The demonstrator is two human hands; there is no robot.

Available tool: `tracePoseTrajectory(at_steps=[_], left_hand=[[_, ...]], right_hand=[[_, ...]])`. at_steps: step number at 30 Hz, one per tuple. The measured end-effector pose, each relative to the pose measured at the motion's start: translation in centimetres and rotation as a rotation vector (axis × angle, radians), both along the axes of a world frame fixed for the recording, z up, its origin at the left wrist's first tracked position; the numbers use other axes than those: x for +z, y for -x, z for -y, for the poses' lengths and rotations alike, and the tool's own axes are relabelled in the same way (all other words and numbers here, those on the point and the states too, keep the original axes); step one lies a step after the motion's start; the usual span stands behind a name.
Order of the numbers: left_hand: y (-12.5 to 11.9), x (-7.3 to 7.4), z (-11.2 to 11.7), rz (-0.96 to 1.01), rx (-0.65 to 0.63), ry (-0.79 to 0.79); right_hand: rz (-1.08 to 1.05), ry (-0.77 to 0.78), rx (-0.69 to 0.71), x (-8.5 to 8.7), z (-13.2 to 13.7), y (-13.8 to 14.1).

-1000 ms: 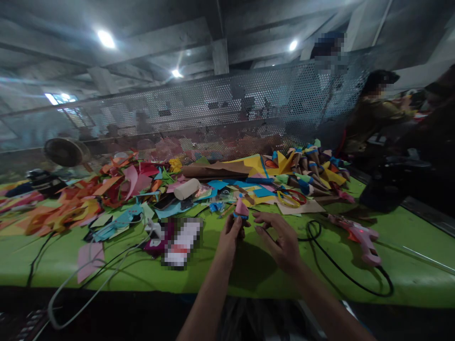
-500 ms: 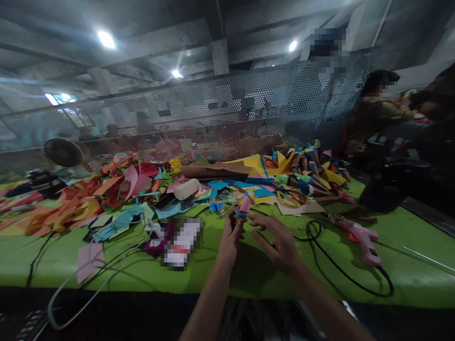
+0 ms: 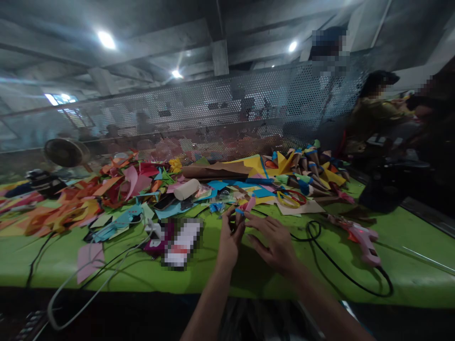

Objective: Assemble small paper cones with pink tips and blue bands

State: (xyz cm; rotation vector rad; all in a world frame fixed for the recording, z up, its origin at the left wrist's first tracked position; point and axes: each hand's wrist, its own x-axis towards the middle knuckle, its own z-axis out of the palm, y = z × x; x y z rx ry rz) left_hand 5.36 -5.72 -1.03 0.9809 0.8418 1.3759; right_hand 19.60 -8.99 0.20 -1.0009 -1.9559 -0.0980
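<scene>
In the head view my left hand (image 3: 230, 237) is closed around a small paper cone (image 3: 248, 204) with a pink top and a blue band. The pink end points up and slightly right; its lower part is hidden in my fingers. My right hand (image 3: 272, 237) comes in from the right with fingers stretched out, the fingertips at the blue band. Whether they press on it I cannot tell. To the right lies a pink hot glue gun (image 3: 366, 241) with a red light, its black cord looping on the green table (image 3: 142, 279).
Orange, red and pink paper pieces (image 3: 81, 199) heap at the left. Brown cones with blue bands (image 3: 309, 166) pile up at back right, near red-and-yellow scissors (image 3: 293, 199). A phone (image 3: 183, 242) lies beside a purple power strip (image 3: 156, 245). Other people are behind at the right.
The paper cone has turned in my left hand, its pink tip now leaning more to the right. My right hand has moved slightly left, its fingertips now at the band.
</scene>
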Motion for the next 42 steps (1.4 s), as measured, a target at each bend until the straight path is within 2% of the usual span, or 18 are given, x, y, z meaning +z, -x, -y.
tracePoseTrajectory(at_steps=[4, 18, 22, 29, 36, 39, 42], left_hand=[[-0.2, 0.0, 0.1, -0.073, 0.006, -0.12], [-0.3, -0.3, 0.1, -0.126, 0.059, -0.221], [-0.4, -0.6, 0.1, -0.144, 0.099, -0.209], [-0.1, -2.2, -0.8, -0.22, 0.08, -0.327], [-0.4, -4.4, -1.6, -0.222, 0.187, -0.358], [-0.2, -4.6, -1.3, -0.235, 0.218, -0.393], [-0.2, -4.4, -1.2, -0.194, 0.171, -0.385]], right_hand=[[0.041, 0.005, -0.024, -0.1, 0.0, 0.1], [0.071, -0.013, -0.041, -0.1, 0.1, 0.2], [0.078, -0.002, -0.049, -0.1, 0.1, 0.2], [0.072, -0.002, -0.038, 0.0, 0.2, 0.2], [0.092, 0.017, -0.053, 0.2, 0.1, 0.6], [0.092, 0.032, -0.062, 0.3, 0.1, 0.5], [0.084, 0.041, -0.051, 0.4, 0.2, 0.5]])
